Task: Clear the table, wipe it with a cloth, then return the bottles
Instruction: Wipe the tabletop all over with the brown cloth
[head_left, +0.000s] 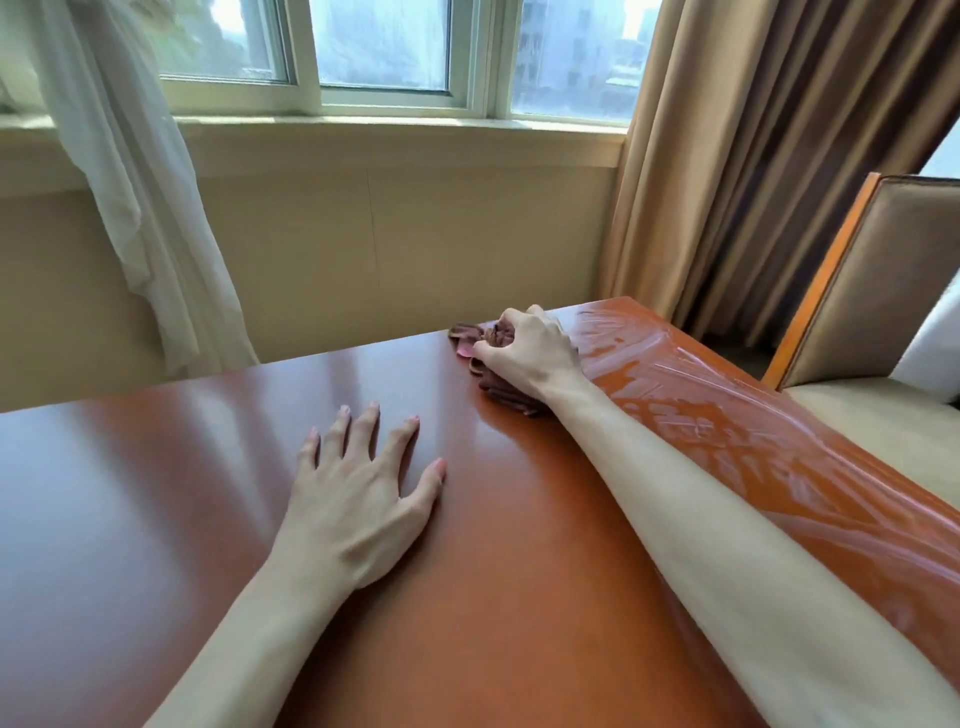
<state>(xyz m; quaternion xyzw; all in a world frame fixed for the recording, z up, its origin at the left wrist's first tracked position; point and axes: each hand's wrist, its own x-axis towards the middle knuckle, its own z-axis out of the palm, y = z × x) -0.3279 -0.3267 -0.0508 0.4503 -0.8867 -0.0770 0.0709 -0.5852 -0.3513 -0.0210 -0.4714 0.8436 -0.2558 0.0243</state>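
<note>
my right hand (524, 353) grips the bunched cloth (493, 364) at the table (156, 493) far edge, near the right corner. cloth's long axis runs toward me. left hand (358, 499) flat, fingers spread, mid-table; bare tabletop to its left.

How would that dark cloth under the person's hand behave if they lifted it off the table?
The cloth would probably flop and hang limp: it lies bunched in soft folds under the right hand. It is likely damp, since wet streaks cover the table to its right, so it may feel a little heavy and cling. It should not roll or break.
</note>
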